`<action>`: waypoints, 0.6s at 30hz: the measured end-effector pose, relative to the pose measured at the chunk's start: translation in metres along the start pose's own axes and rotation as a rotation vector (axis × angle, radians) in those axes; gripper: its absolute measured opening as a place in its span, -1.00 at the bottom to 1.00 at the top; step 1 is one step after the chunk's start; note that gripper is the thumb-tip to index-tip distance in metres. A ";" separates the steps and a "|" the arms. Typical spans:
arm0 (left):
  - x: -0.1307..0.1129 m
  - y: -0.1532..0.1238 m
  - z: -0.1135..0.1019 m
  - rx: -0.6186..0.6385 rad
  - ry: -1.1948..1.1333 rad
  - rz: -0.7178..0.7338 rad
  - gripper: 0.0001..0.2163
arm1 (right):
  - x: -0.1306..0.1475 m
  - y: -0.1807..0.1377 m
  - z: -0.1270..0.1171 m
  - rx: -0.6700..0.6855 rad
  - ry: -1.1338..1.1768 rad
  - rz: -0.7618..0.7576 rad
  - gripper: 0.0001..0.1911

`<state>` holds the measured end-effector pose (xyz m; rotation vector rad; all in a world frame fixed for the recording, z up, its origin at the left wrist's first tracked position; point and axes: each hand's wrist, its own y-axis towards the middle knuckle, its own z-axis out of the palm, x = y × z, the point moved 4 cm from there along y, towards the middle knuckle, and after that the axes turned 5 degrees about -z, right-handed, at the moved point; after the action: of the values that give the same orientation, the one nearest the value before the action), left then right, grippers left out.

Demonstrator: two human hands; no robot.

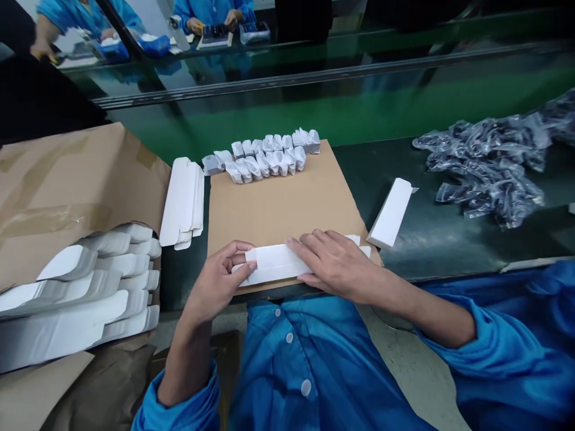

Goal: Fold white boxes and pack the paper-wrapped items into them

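Observation:
A long white carton [274, 263] lies across the near edge of a brown cardboard sheet [278, 209]. At its left end, my left hand [224, 275] pinches it between thumb and fingers. My right hand [335, 263] rests over its right part, fingers stretched out along the top. Small end flaps stick out past the right hand. To the right stands or leans a formed white box [392, 215] with a small flap out at its far end. Several flat white cartons [183, 203] lie stacked left of the sheet.
Several small white-wrapped pieces [269, 158] sit in rows at the sheet's back. On the left, a big cardboard box [81, 191] holds many flat cartons [103, 281]. Clear plastic bags [494, 161] are heaped at right. Beyond the green divider [372, 108], other people in blue work.

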<state>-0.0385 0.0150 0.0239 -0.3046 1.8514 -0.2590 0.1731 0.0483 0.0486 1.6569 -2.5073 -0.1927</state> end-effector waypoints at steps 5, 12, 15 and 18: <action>-0.006 -0.001 -0.005 0.000 -0.041 0.005 -0.76 | 0.000 0.001 0.001 -0.112 -0.077 -0.046 -0.36; -0.006 0.000 -0.005 -0.077 0.082 0.150 -0.91 | 0.013 -0.002 -0.005 -0.220 -0.241 -0.144 -0.59; -0.002 0.003 -0.011 -0.123 0.071 0.114 -0.96 | 0.014 -0.002 -0.007 -0.237 -0.282 -0.162 -0.69; -0.001 0.002 -0.016 -0.173 -0.128 0.127 -0.82 | -0.003 -0.003 -0.010 -0.286 -0.270 -0.042 -0.71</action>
<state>-0.0534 0.0172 0.0288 -0.3136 1.7617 0.0088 0.1788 0.0493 0.0577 1.6592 -2.4768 -0.7886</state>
